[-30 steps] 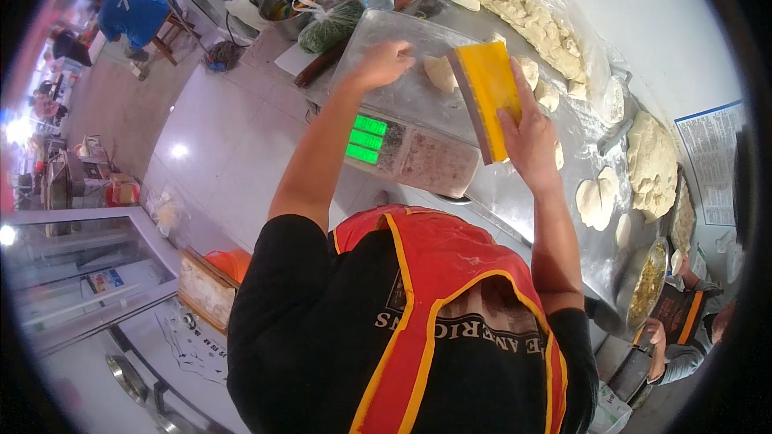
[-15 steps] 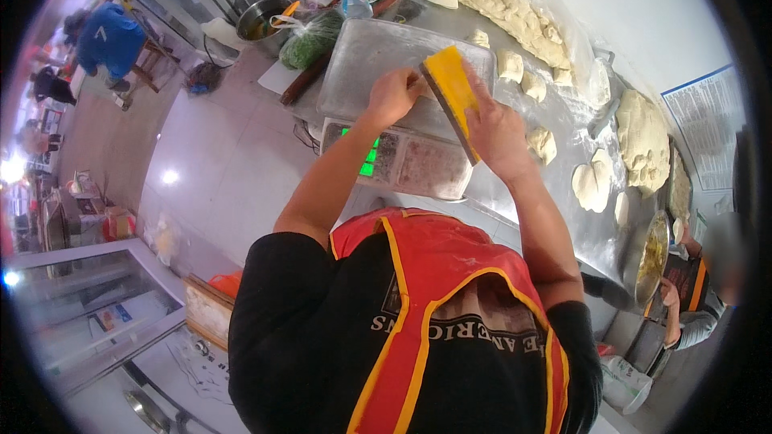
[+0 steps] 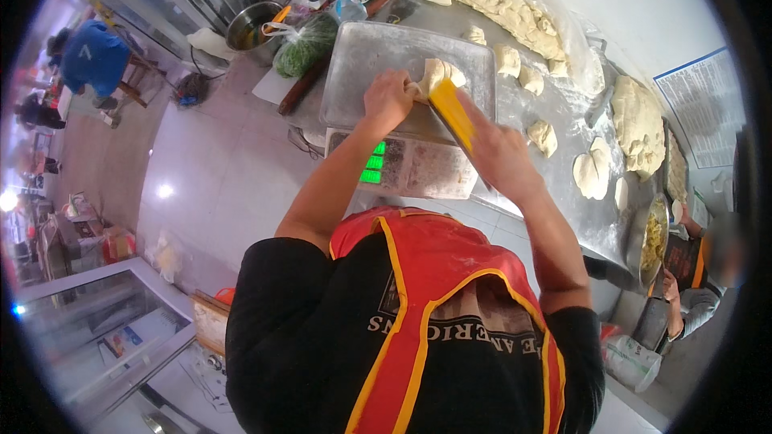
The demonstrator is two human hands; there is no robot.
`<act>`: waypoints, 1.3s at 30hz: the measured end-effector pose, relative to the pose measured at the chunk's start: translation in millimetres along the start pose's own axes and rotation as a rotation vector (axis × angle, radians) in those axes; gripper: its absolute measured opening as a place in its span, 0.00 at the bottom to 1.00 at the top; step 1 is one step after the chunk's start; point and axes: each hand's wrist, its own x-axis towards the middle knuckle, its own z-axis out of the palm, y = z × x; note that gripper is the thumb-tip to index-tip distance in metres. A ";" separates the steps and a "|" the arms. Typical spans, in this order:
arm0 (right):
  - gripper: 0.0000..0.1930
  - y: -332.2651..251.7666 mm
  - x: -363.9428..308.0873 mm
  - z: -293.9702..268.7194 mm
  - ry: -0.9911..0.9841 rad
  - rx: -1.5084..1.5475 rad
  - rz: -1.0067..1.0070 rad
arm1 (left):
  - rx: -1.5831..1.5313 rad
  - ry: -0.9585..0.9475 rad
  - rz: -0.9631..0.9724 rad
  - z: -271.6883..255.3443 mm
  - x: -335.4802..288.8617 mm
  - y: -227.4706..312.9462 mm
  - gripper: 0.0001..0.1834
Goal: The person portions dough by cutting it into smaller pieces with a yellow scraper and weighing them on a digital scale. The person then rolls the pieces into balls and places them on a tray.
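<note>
A piece of pale dough (image 3: 441, 72) is over the metal tray (image 3: 362, 60) of a weighing scale (image 3: 434, 169) with a lit green display. At the dough's left edge my left hand (image 3: 388, 102) is closed, its fingertips pinching a bit of it. My right hand (image 3: 505, 159) grips a yellow dough scraper (image 3: 452, 112), slanted so that its far end meets the dough's near side. Whether the blade cuts into the dough is hard to tell.
Several dough pieces (image 3: 543, 137) lie on the floured metal table (image 3: 567, 116) to the right. Beyond are a long dough mass (image 3: 503, 2) under plastic and another slab (image 3: 638, 124). A bag of greens (image 3: 305, 47) and a metal pot (image 3: 256, 32) stand far left. At right, a person handles a pan (image 3: 648, 245).
The scraper has turned and come down to the right, showing the dough piece that was hidden behind it. My left hand stays nearly in place.
</note>
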 end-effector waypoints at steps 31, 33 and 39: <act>0.35 78.7 -21.7 -44.0 0.289 0.492 0.016 | -0.276 -0.036 -0.227 -12.8 -6.9 15.6 0.22; 0.35 84.4 -20.4 -45.5 0.357 0.494 0.017 | -0.062 0.004 -0.126 4.6 -3.7 30.7 0.24; 0.34 124.1 -48.1 -48.5 0.443 0.609 0.182 | -0.189 -0.200 -0.184 7.0 28.6 40.1 0.24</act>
